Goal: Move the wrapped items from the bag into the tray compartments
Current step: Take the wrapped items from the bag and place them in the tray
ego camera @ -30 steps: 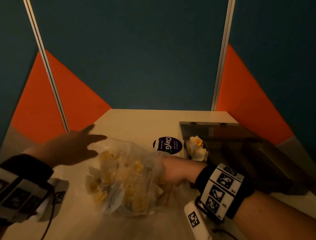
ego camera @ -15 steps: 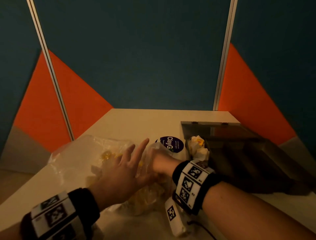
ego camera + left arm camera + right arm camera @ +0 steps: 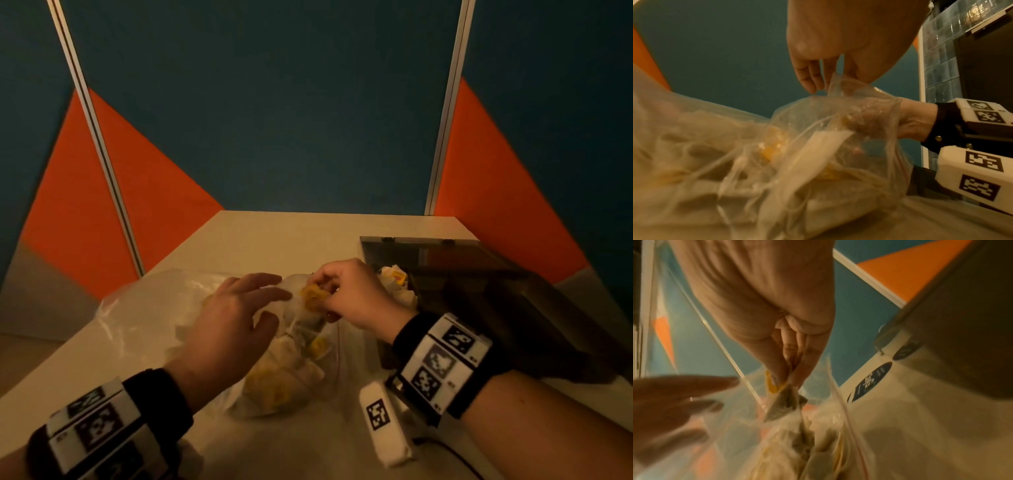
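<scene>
A clear plastic bag (image 3: 144, 318) of several wrapped items with yellow tags lies on the table's left half. My right hand (image 3: 322, 294) pinches one wrapped item (image 3: 313, 296) at the bag's mouth; in the right wrist view that wrapped item (image 3: 781, 405) hangs from thumb and fingers above the bag (image 3: 818, 443). My left hand (image 3: 274, 301) spreads straight fingers over the bag's upper edge, and in the left wrist view its fingertips (image 3: 809, 81) touch the plastic. The dark tray (image 3: 479, 274) stands to the right, with wrapped items (image 3: 394, 277) in its near-left compartment.
The tray's lid (image 3: 421, 250) stands open at the back. A round dark sticker (image 3: 873, 379) lies on the table between bag and tray. Blue and orange partition walls enclose the table (image 3: 274, 240) at back and sides.
My right hand has risen out of the bag with a wrapped item pinched. My left hand swung in from the left and now spreads over the bag's mouth.
</scene>
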Demonstrator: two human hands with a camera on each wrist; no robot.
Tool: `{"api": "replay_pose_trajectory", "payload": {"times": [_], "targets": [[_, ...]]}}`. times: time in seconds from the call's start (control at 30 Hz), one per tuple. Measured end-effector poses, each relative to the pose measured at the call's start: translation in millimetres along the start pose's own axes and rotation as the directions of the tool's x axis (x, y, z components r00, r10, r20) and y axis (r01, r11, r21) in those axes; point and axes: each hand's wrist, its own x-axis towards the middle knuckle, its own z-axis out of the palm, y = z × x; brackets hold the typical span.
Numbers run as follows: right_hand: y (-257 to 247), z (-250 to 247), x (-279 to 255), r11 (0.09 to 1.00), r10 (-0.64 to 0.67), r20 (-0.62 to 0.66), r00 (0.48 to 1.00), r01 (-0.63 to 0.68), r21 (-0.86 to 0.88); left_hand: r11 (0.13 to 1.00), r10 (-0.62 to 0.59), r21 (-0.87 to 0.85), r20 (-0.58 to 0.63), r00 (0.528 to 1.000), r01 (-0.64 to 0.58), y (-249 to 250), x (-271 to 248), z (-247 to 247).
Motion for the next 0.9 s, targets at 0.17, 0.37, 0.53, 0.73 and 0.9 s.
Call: {"api": "replay_pose_trajectory", "payload": {"times": [0.17, 0.37, 0.53, 0.73, 0.9], "targets": [[-2.4, -16.1, -5.2, 0.999, -0.005, -0.025, 1.0, 0.006, 0.053, 0.998, -0.048, 0.044, 0.1, 0.994, 0.044, 14.7, -1.5, -2.7], [-23.2, -59.5, -8.1, 0.986, -0.05, -0.046, 0.998, 0.057, 0.156, 0.968, -0.112, 0.242, 0.196, 0.974, 0.062, 25.9, 4.8, 2.4], [-35.2, -116.7, -7.8, 0.992, -0.115, -0.127, 0.985, 0.121, 0.04, 0.962, -0.113, 0.27, 0.23, 0.967, 0.048, 29.6, 3.4, -2.1], [-10.9, -141.0, -11.9, 0.964, 0.153, 0.131, 0.98, -0.118, -0.239, 0.951, -0.021, 0.291, 0.399, 0.917, -0.105, 27.1, -3.9, -9.2], [26.6, -114.4, -5.3, 0.776, 0.426, 0.42, 0.802, -0.085, -0.625, 0.959, -0.04, 0.275, 0.388, 0.921, -0.075, 25.2, -11.6, -15.2]]}}
